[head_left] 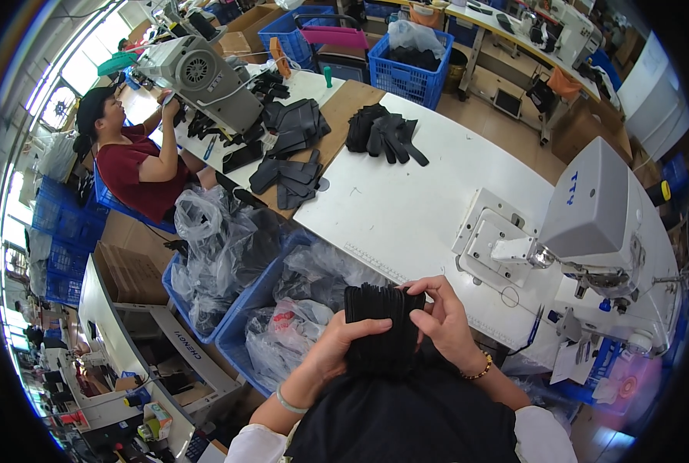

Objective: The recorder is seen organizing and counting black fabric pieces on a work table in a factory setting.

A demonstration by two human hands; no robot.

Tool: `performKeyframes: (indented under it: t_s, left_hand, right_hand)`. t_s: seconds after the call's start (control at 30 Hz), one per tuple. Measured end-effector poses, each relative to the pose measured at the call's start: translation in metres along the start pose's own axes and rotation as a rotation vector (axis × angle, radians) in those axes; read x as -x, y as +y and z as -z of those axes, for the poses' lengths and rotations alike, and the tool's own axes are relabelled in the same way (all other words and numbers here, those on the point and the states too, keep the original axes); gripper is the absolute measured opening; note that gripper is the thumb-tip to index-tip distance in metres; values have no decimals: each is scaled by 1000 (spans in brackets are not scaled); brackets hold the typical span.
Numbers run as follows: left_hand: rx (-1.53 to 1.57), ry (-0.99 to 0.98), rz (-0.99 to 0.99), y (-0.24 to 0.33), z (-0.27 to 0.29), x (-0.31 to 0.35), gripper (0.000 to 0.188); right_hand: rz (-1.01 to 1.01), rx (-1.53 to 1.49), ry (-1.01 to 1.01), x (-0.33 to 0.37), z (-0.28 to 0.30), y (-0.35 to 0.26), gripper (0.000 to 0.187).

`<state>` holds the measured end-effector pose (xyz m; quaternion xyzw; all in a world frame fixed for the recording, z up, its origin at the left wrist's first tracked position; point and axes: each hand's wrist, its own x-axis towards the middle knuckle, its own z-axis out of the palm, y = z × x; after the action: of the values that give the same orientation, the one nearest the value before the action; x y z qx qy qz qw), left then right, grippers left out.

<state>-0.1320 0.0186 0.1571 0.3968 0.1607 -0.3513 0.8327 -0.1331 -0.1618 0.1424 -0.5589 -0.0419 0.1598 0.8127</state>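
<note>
Stack of black pieces (379,347) between the two hands, just off the worktop (391,208); left hand (332,344) clamped on it, thumb across; right hand (448,327) at its far-right corner, fingers pinching or merely touching: I cannot tell; long axis unclear

Blue lettering (572,188) on near sewing machine (614,201), dark lettering (215,82) on far machine (225,100), navy lettering (188,346) on pale panel (215,378)
</note>
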Motion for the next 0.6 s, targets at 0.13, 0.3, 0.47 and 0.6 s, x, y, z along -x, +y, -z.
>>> performKeyframes:
  t_s: [0.13, 0.3, 0.47, 0.6]
  left_hand:
    - [-31, 62, -9, -2, -5, 4, 33]
    - [-27, 44, -4, -1, -8, 5, 31]
    - [-47, 47, 4, -2, -12, 6, 31]
    - [-54, 49, 2, -4, -12, 5, 31]
  right_hand:
    - [-6, 25, 1, 0, -2, -4, 28]
    - [17, 15, 41, 3, 0, 1, 32]
    - [-11, 237, -47, 0, 6, -14, 39]
    - [-53, 259, -68, 1, 9, -13, 34]
